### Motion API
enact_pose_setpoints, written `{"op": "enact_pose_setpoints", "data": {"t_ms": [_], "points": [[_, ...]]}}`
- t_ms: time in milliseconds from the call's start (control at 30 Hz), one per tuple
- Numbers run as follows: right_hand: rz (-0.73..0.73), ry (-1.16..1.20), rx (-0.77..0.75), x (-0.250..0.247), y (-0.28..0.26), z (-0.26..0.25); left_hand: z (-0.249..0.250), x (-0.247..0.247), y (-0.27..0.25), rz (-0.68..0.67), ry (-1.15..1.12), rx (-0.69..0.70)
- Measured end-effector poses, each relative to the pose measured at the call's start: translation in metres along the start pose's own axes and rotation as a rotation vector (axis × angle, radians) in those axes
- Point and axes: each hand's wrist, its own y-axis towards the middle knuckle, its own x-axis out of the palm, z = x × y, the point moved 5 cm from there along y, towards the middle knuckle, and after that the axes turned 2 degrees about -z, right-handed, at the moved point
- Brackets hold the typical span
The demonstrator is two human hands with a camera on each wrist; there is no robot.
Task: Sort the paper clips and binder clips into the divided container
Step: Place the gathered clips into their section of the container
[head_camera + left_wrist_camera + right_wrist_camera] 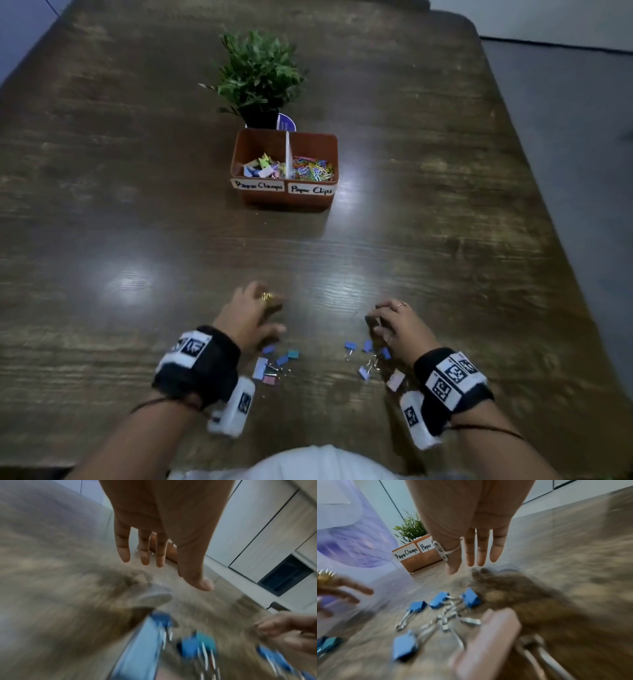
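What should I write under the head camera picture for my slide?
Two hands hover over loose binder clips, far from the labelled container.

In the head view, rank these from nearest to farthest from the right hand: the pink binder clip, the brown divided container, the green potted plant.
1. The pink binder clip, on the table just under the right hand's wrist.
2. The brown divided container, mid-table, ahead and to the left.
3. The green potted plant, directly behind the container.

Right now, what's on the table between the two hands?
In the head view, little binder clips lie near the left hand and more near the right hand, bare wood between.
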Motion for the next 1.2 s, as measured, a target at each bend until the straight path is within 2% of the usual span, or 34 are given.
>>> {"op": "enact_pose_setpoints", "data": {"t_ms": [133,300,433,633,800,867,900,967,1000,1067,1200], "points": [[-0.072,0.013,0.032,0.013,-0.043,0.011,-0.002,0.047,-0.036,-0.126,0.141,0.004],[-0.201,0.021,0.103,0.026,-0.071,0.023,0.003,0.068,-0.048,-0.116,0.165,0.013],[-0.093,0.01,0.016,0.028,-0.067,0.022,0.005,0.066,-0.037,-0.047,0.079,-0.053],[-0.023,-0.035,-0.015,0.035,-0.048,0.013,-0.002,0.063,-0.016,-0.023,-0.018,-0.14],[0.188,0.165,-0.004,0.033,-0.037,0.006,-0.003,0.061,-0.012,0.03,0.041,-0.142],[0.165,0.237,-0.034,0.034,-0.038,-0.001,-0.004,0.061,-0.012,0.047,0.019,-0.141],[0.102,0.222,-0.052,0.037,-0.041,-0.006,-0.003,0.06,-0.012,0.055,-0.001,-0.143],[-0.043,0.123,-0.058,0.047,-0.045,-0.008,-0.001,0.06,-0.011,0.083,-0.033,-0.148],[-0.066,0.058,-0.068,0.05,-0.045,-0.01,0.0,0.059,-0.011,0.109,-0.053,-0.151],[-0.027,-0.027,-0.092,0.049,-0.045,-0.011,0.002,0.057,-0.01,0.171,-0.112,-0.161],[0.022,-0.023,-0.091,0.048,-0.038,-0.01,0.004,0.05,-0.006,0.252,-0.208,-0.201]]}}
